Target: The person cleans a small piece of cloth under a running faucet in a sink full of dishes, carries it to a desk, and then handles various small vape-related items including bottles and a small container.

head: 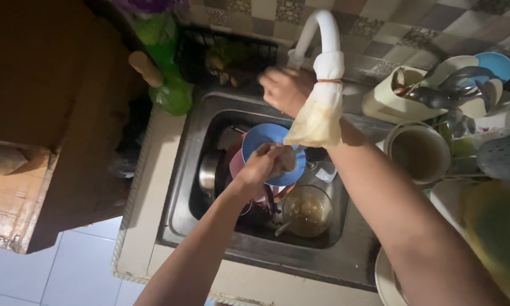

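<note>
Over a steel sink (195, 187) crowded with dishes, a blue plate (260, 141) sits under a white tap (323, 34) with a cloth tied over its spout. Left hand (263, 164) grips the plate's edge, fingers closed; right hand (283, 88) reaches behind the tap, finger spread unclear.

Brown cardboard box (8, 198) at left edge beside the counter; green plastic bags (167, 62) at the counter's back-left corner.
</note>
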